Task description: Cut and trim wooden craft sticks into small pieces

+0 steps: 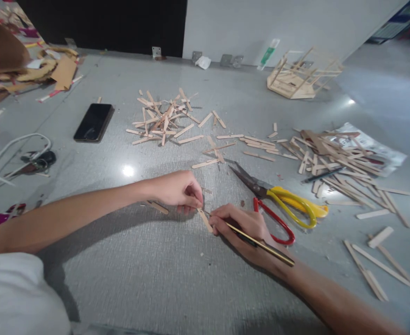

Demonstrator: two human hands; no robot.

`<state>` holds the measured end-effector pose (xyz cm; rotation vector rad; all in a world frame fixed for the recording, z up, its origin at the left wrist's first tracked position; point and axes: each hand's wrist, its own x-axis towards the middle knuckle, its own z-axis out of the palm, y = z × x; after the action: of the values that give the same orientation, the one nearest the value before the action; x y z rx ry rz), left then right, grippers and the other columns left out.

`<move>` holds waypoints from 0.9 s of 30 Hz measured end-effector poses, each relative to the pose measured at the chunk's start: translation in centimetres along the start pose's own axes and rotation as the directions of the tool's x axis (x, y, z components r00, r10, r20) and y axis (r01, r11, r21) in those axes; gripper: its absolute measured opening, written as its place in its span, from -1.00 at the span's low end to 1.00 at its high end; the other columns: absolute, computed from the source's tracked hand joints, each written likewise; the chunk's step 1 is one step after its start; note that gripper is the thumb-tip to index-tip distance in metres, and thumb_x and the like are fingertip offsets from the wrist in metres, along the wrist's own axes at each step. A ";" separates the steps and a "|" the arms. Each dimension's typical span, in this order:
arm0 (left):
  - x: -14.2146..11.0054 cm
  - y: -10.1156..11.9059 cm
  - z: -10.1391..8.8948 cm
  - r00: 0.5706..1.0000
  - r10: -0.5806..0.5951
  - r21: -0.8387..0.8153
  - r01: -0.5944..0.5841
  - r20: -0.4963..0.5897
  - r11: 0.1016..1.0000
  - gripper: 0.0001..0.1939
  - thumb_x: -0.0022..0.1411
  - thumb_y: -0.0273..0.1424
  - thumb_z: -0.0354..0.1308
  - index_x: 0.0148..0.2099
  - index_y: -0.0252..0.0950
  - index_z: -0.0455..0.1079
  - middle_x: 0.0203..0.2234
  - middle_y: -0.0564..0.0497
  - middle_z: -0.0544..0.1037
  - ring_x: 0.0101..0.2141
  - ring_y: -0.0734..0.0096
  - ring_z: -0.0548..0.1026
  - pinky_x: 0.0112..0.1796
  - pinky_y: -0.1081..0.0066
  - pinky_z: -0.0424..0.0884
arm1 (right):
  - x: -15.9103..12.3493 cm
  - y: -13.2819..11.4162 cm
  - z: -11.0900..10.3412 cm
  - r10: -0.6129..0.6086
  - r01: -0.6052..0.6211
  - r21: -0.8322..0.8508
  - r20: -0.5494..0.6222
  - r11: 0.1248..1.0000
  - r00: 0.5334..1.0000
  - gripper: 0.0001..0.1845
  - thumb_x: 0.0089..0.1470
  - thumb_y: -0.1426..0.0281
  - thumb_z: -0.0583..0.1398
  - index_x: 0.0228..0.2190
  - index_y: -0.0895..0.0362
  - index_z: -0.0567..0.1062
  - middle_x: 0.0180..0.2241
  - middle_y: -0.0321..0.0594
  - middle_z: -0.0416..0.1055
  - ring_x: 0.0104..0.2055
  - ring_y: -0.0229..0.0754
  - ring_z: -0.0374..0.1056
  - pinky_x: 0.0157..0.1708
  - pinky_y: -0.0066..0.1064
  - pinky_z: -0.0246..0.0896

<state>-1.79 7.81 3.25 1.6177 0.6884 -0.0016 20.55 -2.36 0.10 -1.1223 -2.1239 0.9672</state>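
Note:
My left hand [177, 188] has its thumb and fingers pinched at the upper end of a short wooden craft stick [205, 220]. Closed in a writing grip, my right hand [241, 225] holds a slim gold-and-black pen-like tool [260, 244]. Its thin dark tip is close to the stick, just beside my left fingertips; whether they touch I cannot tell. Another craft stick [160, 208] lies partly under my left wrist. Just right of my right hand lie scissors [260, 190] with one yellow and one red handle, blades spread.
Loose craft sticks lie in a heap [166, 118] at the back and another pile [344, 163] on the right. A stick-built frame [295, 81] stands at the back right. To the left are a phone [93, 122], a white cable [19, 139] and cardboard scraps [64, 72].

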 end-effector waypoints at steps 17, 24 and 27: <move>0.0 -0.3 0.2 1.000 0.006 -0.006 -0.006 -0.027 1.000 -0.86 0.26 -0.45 0.22 -0.37 -0.36 0.49 -0.59 0.04 0.52 -0.56 0.48 0.51 -0.50 0.52 0.44 | 0.8 -1.3 -0.2 -0.130 0.133 -0.089 0.035 0.987 0.991 -0.80 0.35 0.39 0.04 -0.32 0.13 0.39 -0.45 -0.32 0.40 -0.47 -0.36 0.30 -0.45 -0.49 0.19; 0.0 -0.4 0.2 0.999 0.020 -0.016 -0.021 -0.027 1.000 -0.87 0.24 -0.42 0.26 -0.36 -0.35 0.51 -0.58 0.04 0.53 -0.55 0.48 0.53 -0.47 0.51 0.44 | 0.7 -0.7 -0.1 0.017 -0.014 -0.054 0.056 0.998 0.998 -0.75 0.35 0.30 0.07 -0.38 0.10 0.38 -0.49 -0.38 0.35 -0.50 -0.37 0.21 -0.46 -0.47 0.11; -0.1 -0.2 0.1 1.000 0.024 0.001 -0.024 -0.015 1.000 -0.86 0.26 -0.42 0.25 -0.36 -0.35 0.51 -0.57 0.03 0.53 -0.54 0.48 0.53 -0.46 0.52 0.44 | 0.9 -0.4 0.0 0.075 -0.073 -0.036 0.041 0.997 0.996 -0.70 0.34 0.26 0.08 -0.44 0.09 0.35 -0.55 -0.42 0.30 -0.54 -0.38 0.15 -0.48 -0.47 0.08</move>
<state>-1.88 7.67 3.04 1.6279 0.6800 0.0277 19.95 -1.75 0.51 -1.2155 -2.1540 0.9994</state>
